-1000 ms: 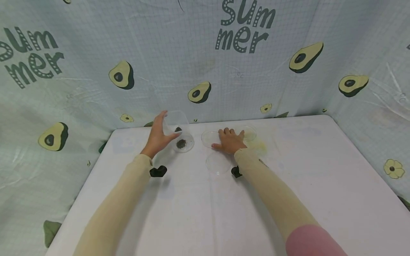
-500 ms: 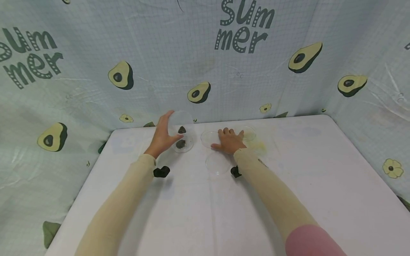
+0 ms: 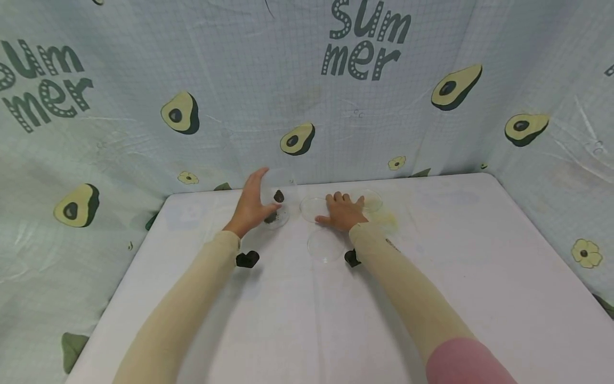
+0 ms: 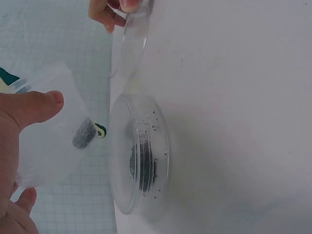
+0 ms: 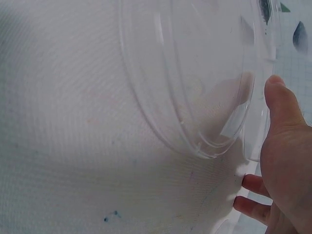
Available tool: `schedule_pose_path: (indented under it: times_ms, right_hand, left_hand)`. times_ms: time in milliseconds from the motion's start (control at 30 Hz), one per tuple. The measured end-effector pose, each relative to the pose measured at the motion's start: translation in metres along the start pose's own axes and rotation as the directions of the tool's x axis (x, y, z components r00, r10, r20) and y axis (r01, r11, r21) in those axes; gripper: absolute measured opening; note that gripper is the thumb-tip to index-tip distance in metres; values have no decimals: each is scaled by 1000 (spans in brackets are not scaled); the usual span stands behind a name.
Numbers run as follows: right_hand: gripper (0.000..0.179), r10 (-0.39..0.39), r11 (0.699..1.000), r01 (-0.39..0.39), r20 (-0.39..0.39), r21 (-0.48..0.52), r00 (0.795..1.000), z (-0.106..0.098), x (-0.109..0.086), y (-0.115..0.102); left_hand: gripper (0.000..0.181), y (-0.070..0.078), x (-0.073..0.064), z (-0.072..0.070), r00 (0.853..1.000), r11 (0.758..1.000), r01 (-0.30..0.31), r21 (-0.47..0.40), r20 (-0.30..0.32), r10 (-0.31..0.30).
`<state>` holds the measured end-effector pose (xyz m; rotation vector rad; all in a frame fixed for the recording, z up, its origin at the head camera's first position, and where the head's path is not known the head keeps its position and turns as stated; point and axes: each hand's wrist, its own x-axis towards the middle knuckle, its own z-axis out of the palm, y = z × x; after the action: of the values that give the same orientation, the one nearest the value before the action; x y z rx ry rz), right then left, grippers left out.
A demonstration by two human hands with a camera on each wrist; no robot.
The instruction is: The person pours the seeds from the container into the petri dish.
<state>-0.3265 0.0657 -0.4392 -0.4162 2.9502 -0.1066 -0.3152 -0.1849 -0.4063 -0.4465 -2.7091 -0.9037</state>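
The table (image 3: 431, 298) is white, and a yellowish stain (image 3: 386, 217) marks its far part. On it stands a round clear dish (image 4: 122, 161) with dark grains (image 4: 147, 168) inside. To the right of this lie a second clear dish (image 3: 309, 207), a third dish (image 3: 326, 246) nearer to the person, and a fourth dish (image 3: 372, 200) beside the stain.

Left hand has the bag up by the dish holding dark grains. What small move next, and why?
I'd probably ease the left hand and its bag sideways, away from the dish: a dark heap already sits in the dish, and the bag's dark clump lies at its lower end, where a bump could disturb things.
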Motion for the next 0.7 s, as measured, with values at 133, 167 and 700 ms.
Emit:
schedule_pose_path:
  times_ms: [133, 167, 700]
  right_hand:
    - [81, 3, 1000, -3, 1, 5, 1000, -1, -1, -1]
    - [81, 4, 1000, -4, 2, 8, 1000, -1, -1, -1]
    - [80, 7, 1000, -7, -3, -12, 1000, -2, -3, -2]
  left_hand:
    - [93, 3, 1, 3, 1000, 999, -27, 18, 0, 27]
    - [92, 4, 1, 4, 999, 999, -34, 22, 0, 34]
    - [91, 9, 7, 16, 986, 982, -165, 91, -5, 167]
